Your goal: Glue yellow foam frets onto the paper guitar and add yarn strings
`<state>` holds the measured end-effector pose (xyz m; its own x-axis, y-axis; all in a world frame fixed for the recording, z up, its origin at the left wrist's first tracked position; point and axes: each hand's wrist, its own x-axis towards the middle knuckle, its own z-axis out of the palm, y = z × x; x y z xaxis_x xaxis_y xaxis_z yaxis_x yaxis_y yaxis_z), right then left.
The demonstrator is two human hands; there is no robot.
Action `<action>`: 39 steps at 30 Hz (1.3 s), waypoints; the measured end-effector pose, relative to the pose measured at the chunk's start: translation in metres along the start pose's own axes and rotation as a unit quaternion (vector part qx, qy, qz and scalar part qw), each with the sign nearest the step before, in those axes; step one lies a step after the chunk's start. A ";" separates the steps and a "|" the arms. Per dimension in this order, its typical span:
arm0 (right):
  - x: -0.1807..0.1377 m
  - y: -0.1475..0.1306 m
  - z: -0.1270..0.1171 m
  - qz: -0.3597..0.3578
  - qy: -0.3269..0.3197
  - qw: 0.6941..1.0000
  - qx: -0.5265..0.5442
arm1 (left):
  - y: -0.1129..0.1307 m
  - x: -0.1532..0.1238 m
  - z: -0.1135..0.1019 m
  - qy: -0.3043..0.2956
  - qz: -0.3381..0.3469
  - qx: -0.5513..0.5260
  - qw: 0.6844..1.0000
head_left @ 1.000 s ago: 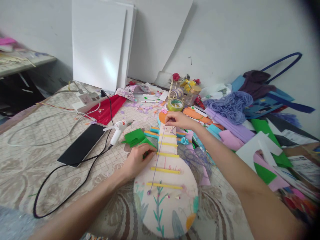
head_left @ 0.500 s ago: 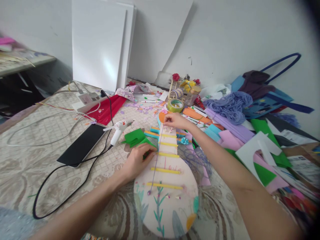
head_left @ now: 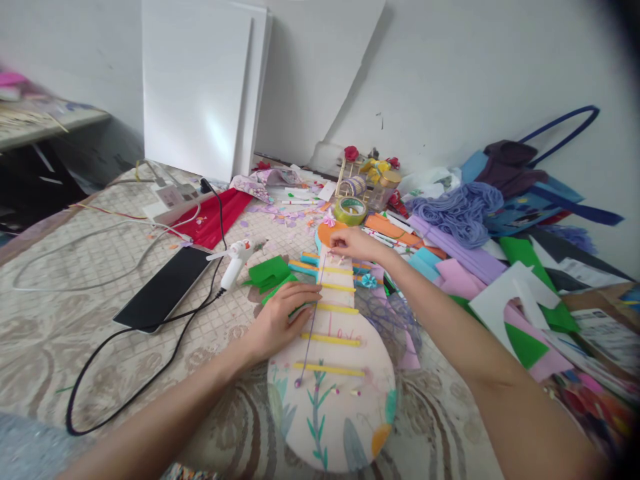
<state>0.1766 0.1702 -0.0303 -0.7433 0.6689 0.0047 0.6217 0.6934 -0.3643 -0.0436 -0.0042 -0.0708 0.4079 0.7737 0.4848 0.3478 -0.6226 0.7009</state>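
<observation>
A paper guitar (head_left: 345, 427) lies flat on the table, with drawn leaves on its round body, yellow strips across it and an orange head. One purple yarn string (head_left: 309, 340) runs taut from a peg low on the body up the neck. At the top of the neck, my right hand (head_left: 353, 242) pinches the string's upper end; its fingertips partly hide the yarn. My left hand (head_left: 287, 310) rests at the neck's left edge, fingers stretched over it and touching near the string. Small pegs (head_left: 355, 393) stand lower on the body.
Left of the guitar lie a white glue gun (head_left: 236, 263), its black cord, and a black tablet-like device (head_left: 165, 290). Green paper (head_left: 270, 272) is beside my left hand. Tape rolls (head_left: 350, 210), blue-purple yarn (head_left: 457, 210) and coloured paper crowd the back and right.
My left hand has shifted slightly up, its fingers now stretched out onto the neck. My right hand stays at the top of the neck, moved only a little.
</observation>
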 end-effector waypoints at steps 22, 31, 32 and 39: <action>0.003 0.004 0.002 0.005 -0.005 1.000 -0.014 | -0.004 -0.001 0.003 -0.013 0.019 0.003 1.000; 0.003 0.005 0.004 0.009 -0.002 1.000 -0.012 | 0.006 0.002 -0.018 -0.042 -0.117 -0.006 0.992; 0.003 0.006 0.004 0.009 -0.001 1.000 -0.012 | 0.007 0.002 -0.022 -0.080 -0.131 -0.015 0.988; 0.004 0.007 0.008 0.011 0.002 1.000 -0.011 | 0.019 -0.003 -0.030 -0.222 -0.188 -0.008 0.957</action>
<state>0.1767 0.1756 -0.0402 -0.7285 0.6850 0.0002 0.6431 0.6840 -0.3443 -0.0633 -0.0148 -0.0430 0.5763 0.8142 -0.0708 0.5286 -0.3053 0.7920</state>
